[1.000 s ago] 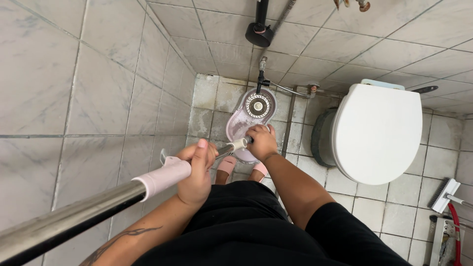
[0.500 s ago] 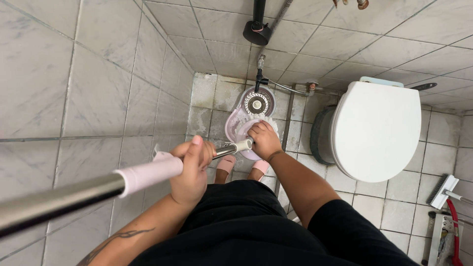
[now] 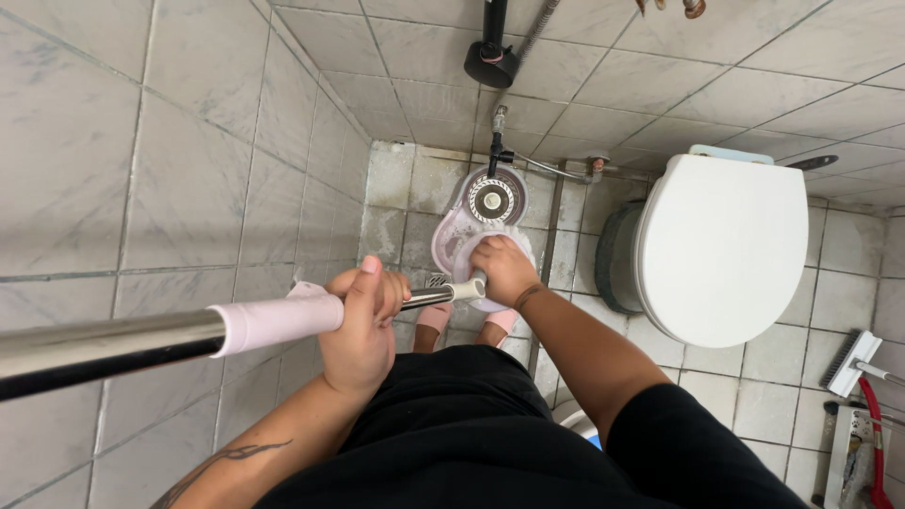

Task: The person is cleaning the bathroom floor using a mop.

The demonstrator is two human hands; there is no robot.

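I look straight down in a tiled bathroom. My left hand (image 3: 363, 320) is wrapped around a metal mop handle (image 3: 113, 341) at its pale pink grip, which crosses the view from the left edge. My right hand (image 3: 504, 269) grips the handle's lower end, over a pink spin-mop bucket (image 3: 483, 219) on the floor. The mop head is hidden under my right hand. My feet in pink slippers (image 3: 436, 319) show just below the bucket.
A white toilet (image 3: 721, 245) with its lid down stands to the right. A tap and hose (image 3: 500, 141) sit on the far wall above the bucket. A brush and red-handled tools (image 3: 863, 377) lie at the right edge. A tiled wall (image 3: 141, 170) is close on the left.
The handle's upper end has dropped toward level. My right hand has pushed down and forward onto the bucket. My left hand has slid a little right along the pink grip.
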